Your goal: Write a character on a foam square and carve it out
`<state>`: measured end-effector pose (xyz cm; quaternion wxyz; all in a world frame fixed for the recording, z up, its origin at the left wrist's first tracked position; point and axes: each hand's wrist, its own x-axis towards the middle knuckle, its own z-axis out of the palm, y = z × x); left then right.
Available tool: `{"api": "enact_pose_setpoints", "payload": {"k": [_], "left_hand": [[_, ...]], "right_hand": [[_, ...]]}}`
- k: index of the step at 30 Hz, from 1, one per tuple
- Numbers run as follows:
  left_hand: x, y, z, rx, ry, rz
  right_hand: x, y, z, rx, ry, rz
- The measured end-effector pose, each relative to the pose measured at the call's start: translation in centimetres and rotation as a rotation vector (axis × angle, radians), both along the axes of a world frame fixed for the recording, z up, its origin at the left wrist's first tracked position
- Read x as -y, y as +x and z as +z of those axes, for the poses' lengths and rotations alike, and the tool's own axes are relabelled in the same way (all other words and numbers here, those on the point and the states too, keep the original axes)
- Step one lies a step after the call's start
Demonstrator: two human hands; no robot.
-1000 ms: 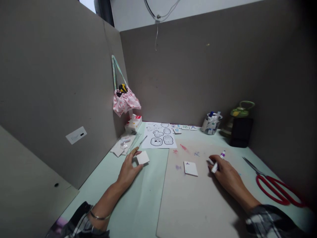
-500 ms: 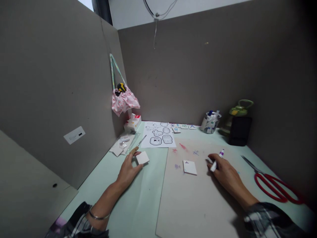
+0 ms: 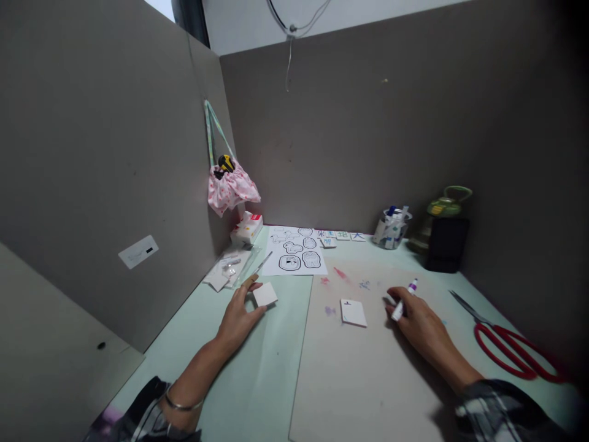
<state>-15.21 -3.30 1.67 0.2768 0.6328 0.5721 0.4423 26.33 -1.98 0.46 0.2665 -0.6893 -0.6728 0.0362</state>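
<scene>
My left hand [image 3: 240, 313] rests at the left of the desk, thumb and fingers closed on the edges of a small white square card [image 3: 265, 294]. In my right hand [image 3: 416, 316] is a white marker with a purple end [image 3: 408, 298], its purple end pointing up and away. The marker's lower tip is partly hidden by my fingers. Between the hands, a second white card [image 3: 353, 312] with a short dark mark near its top lies flat on the grey board [image 3: 340, 380], apart from both hands.
Large red-handled scissors [image 3: 506, 344] lie at the right. Behind stand a jar of markers [image 3: 391, 230], a green bottle [image 3: 446, 205] and a dark tablet-like slab [image 3: 446, 244]. A sheet of line drawings [image 3: 294, 252], several lettered cards [image 3: 343, 236] and a tissue pack [image 3: 247, 227] lie at the back.
</scene>
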Motion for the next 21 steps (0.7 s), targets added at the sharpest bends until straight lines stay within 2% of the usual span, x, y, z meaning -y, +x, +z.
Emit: {"api": "enact_pose_setpoints", "payload": {"k": [3, 9, 12, 16, 19, 21], "left_hand": [[-0.1, 0.1, 0.3, -0.004, -0.019, -0.041], [-1.6, 0.5, 1.7, 0.037, -0.061, -0.238], [-3.9, 1.8, 2.5, 0.113, -0.041, -0.296], [-8.2, 4.7, 2.8, 0.190, 0.011, -0.296], [-10.5, 6.7, 2.1, 0.219, 0.027, -0.271], [-11.0, 7.3, 1.1, 0.228, 0.016, -0.267]], "right_hand": [[0.0, 0.1, -0.1, -0.013, 0.003, -0.003], [-0.7, -0.9, 0.9, -0.039, -0.011, 0.000], [-2.5, -3.4, 2.5, -0.021, -0.051, 0.072], [-6.5, -8.2, 4.4, 0.046, -0.092, 0.158], [-9.6, -11.4, 4.7, 0.092, -0.139, 0.169], [-11.3, -13.0, 4.5, 0.109, -0.165, 0.151]]}}
